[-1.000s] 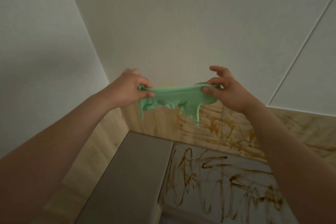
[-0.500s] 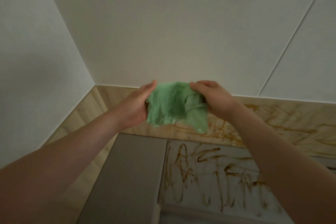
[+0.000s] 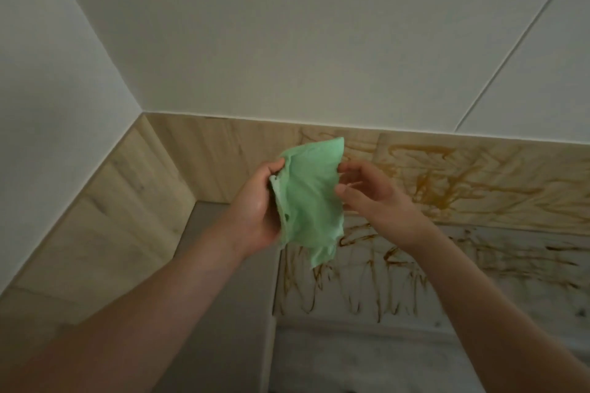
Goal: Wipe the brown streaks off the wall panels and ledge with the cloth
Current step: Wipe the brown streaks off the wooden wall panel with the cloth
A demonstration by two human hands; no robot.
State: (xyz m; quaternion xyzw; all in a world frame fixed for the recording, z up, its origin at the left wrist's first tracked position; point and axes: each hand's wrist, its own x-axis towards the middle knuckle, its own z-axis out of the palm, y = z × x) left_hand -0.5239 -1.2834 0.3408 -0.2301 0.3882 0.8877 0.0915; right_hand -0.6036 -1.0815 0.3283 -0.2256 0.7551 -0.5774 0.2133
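The cloth (image 3: 308, 198), pale green and crumpled, is up in the air between both hands, in front of the wood panels (image 3: 204, 162) and above the back edge of the ledge (image 3: 447, 293). The left hand (image 3: 255, 210) grips its left side: the thumb curls over the upper left edge and the palm sits against the fabric, with the other fingers hidden behind it. A loose corner hangs below that hand, over the ledge. The right hand (image 3: 373, 198) is at the cloth's right edge with its fingers loosely bent; the thumb tip is at the fabric and the fingertips are just beside the upper edge. They are blurred, so I cannot tell whether this hand pinches the cloth or only touches it. Brown streaks (image 3: 443, 182) cover the panel right of the hands, and more run in scribbles across the pale ledge surface below them. The panel section left of the cloth, toward the corner, shows bare wood grain. A grey slab (image 3: 230, 290) forms the left part of the ledge and reaches into the corner, meeting the streaked part along a straight seam below the cloth. Above the panels rises a white wall (image 3: 287, 41).
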